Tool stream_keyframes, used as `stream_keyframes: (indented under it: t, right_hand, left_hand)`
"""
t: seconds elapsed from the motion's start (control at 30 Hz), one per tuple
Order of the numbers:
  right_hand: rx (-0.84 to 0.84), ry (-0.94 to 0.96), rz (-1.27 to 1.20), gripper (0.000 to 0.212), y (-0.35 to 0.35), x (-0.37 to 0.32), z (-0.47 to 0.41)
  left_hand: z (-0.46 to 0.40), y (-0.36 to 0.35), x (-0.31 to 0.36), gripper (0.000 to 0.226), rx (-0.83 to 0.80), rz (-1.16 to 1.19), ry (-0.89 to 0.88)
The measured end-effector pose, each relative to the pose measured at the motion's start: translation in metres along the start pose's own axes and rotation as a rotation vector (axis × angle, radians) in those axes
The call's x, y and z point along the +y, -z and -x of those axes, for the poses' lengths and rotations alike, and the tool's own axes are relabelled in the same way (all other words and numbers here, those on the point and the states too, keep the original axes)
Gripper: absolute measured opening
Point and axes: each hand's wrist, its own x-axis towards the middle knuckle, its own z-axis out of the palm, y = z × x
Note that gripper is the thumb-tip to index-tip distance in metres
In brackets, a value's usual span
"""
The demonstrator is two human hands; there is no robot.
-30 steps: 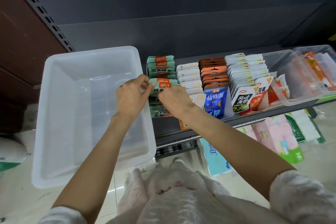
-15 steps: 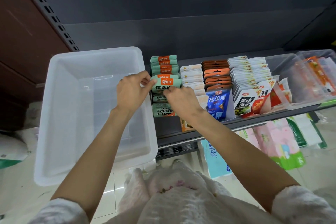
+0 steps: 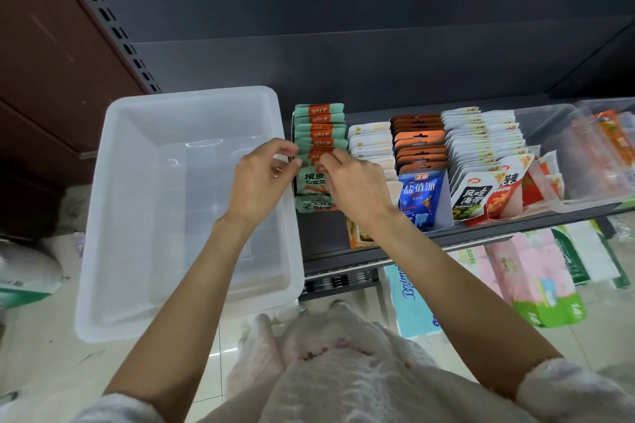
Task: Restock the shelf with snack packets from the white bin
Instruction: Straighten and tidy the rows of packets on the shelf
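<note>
A: So, how far along is the restocking?

B: Nearly done, I'd judge. The shelf (image 3: 481,233) carries full rows: green packets (image 3: 319,129) at its left end, then white, orange and more white ones to the right.

A: And the bin (image 3: 113,182)?

B: It sits just left of the shelf, and nothing shows inside it, so little seems left beyond tidying.

A: What are the hands doing?

B: Both are at the front of the green row. The right hand (image 3: 357,189) has its fingers curled onto the top edge of the front packet (image 3: 311,182), apparently pinching it. The left hand (image 3: 257,178) hovers beside the row, thumb and forefinger drawn close with nothing clearly between them; whether they touch a packet I cannot tell.

A: Anything left over?

B: One green packet lies flat at the front.
</note>
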Motion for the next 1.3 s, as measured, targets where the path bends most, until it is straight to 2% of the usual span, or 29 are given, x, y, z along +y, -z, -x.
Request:
stream_keyframes:
  t: [0.1,0.2,0.27,0.33,0.43,0.5,0.67,0.8,0.97,1.03,1.2,1.3]
  right_hand:
    - [-0.045,-0.102,-0.237,0.024,0.012,0.000,0.009]
    - [-0.009,-0.170,-0.461,0.035,0.028,0.004,0.034]
    - [-0.032,-0.171,-0.460,0.050,0.034,0.006,0.053]
    - [-0.040,-0.132,-0.247,0.058,0.031,0.007,0.060]
    - [-0.065,-0.089,0.006,0.059,0.019,0.004,0.046]
    - [-0.060,-0.053,0.088,0.051,0.013,0.005,0.030]
    - [-0.066,-0.008,0.245,0.029,0.013,0.009,0.004]
    - [-0.118,-0.040,0.241,0.022,0.013,0.009,0.003]
    - [-0.095,-0.137,0.167,0.026,0.021,0.011,-0.007]
    - [-0.096,-0.175,0.166,0.031,0.020,0.008,-0.011]
    - [-0.193,-0.088,0.171,0.028,0.018,0.006,-0.017]
    - [-0.205,-0.073,0.101,0.021,0.020,0.008,-0.020]
  left_hand:
    - [0.022,0.008,0.010,0.023,-0.029,0.173,0.058]
    - [0.041,0.010,0.008,0.066,-0.270,-0.127,-0.083]
    - [0.046,0.004,0.002,0.079,-0.280,-0.322,-0.158]
    - [0.046,-0.002,-0.001,0.067,-0.180,-0.434,-0.201]
    - [0.035,-0.009,-0.002,0.038,-0.014,-0.510,-0.260]
    - [0.025,-0.011,-0.003,0.030,0.000,-0.550,-0.254]
    - [0.011,-0.017,-0.007,0.030,-0.066,-0.650,-0.242]
    - [0.003,-0.018,-0.008,0.025,-0.009,-0.539,-0.200]
    - [0.003,-0.016,-0.003,0.017,0.129,-0.070,-0.028]
    - [-0.001,-0.015,0.001,0.020,0.147,-0.014,0.004]
    - [0.000,-0.017,-0.009,0.025,0.010,-0.408,-0.072]
    - [0.004,-0.021,-0.015,0.015,-0.005,-0.563,-0.174]
